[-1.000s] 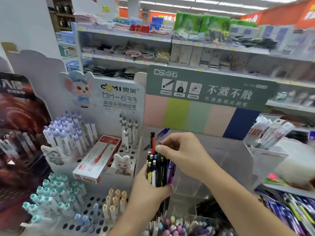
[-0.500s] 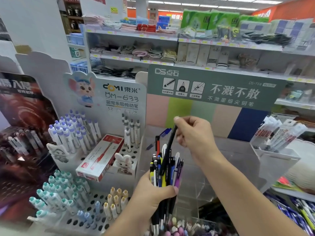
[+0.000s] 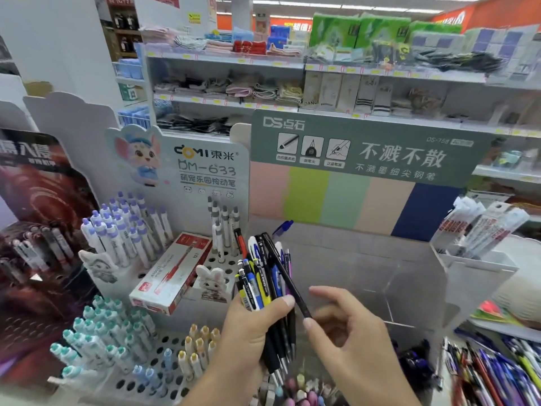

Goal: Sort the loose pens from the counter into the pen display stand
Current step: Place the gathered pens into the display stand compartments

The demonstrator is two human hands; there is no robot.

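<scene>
Left hand grips a mixed pen bundle, upright, in front of the clear acrylic stand. Right hand pinches the low end of a black pen, tilted across the bundle. Red pen box lies on the white pegged display to the left.

A mixed bundle of pens stands upright, tips down, before the clear stand; one black pen leans diagonally across it.
</scene>
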